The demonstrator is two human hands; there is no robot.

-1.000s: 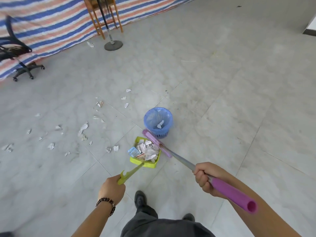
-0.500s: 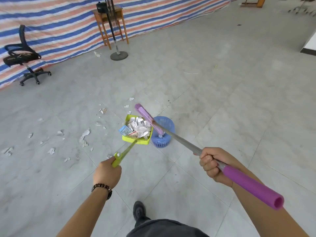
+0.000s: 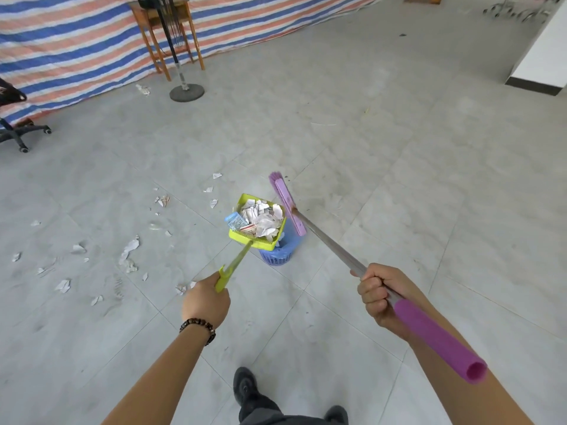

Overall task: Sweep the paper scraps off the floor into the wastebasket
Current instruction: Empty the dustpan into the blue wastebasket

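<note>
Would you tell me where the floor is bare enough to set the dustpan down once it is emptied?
The floor right of the wastebasket and broom is bare, and so is the stretch from there back to the shoe. Left of the dustpan, paper scraps litter the floor.

Grey tiled floor [image 3: 399,154], strewn at left with paper scraps [image 3: 130,245], blue wastebasket [image 3: 277,256] stood mid-floor, round stand base [image 3: 187,92] set beyond.

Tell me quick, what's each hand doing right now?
Left hand: closed, fingers curled round the handle of the green dustpan.
Right hand: closed, fingers gripping the broom by its handle.
</note>
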